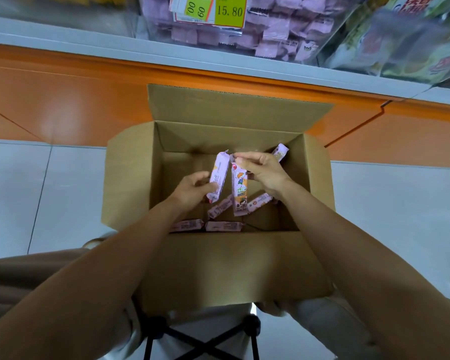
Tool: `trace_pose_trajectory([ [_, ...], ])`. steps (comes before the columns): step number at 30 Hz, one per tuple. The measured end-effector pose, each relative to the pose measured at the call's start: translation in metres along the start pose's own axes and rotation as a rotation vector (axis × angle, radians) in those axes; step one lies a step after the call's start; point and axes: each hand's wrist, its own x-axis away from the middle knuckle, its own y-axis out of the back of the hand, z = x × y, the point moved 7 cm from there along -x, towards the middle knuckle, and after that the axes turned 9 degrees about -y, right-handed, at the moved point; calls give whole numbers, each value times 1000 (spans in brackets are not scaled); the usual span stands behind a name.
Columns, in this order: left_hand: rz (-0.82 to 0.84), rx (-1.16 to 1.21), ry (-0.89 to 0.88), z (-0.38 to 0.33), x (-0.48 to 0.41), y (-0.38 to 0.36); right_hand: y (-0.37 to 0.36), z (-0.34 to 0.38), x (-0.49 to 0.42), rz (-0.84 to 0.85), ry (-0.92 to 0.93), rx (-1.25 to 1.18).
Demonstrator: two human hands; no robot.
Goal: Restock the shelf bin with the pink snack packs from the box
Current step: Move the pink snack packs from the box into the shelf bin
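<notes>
Step, I judge: picking from box (pixel 218 268), frame centre | left hand (pixel 195 188) curled round pink pack (pixel 218 175) | right hand (pixel 263 170) pinching second pack (pixel 239 193) by its top | loose packs (pixel 224 226) on box floor | next: lift both to shelf bin (pixel 270 35), top centre

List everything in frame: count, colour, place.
box: 1, brown, open, centre floor
loose packs: 5, pink, inside box
left pack: 1, pink, over box
right pack: 1, pink, cartoon print, over box
bin: 1, clear, shelf above, pink packs inside
price tags: 2, yellow-green, bin front
green packs: several, green, top right
shelf base: 1, orange, behind box
left hand: 1, grips left pack
right hand: 1, pinches right pack's top
</notes>
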Motion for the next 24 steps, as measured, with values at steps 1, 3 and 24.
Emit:
trace_pose_trajectory([
  [1,14,-13,-8,-1,1,-4,0,-2,0,0,-16,-2],
  [3,-24,-64,-27,-1,1,-4,-3,-4,1,24,-30,18],
  [24,66,-335,80,-1,6,11,11,5,15,-17,38,147],
])
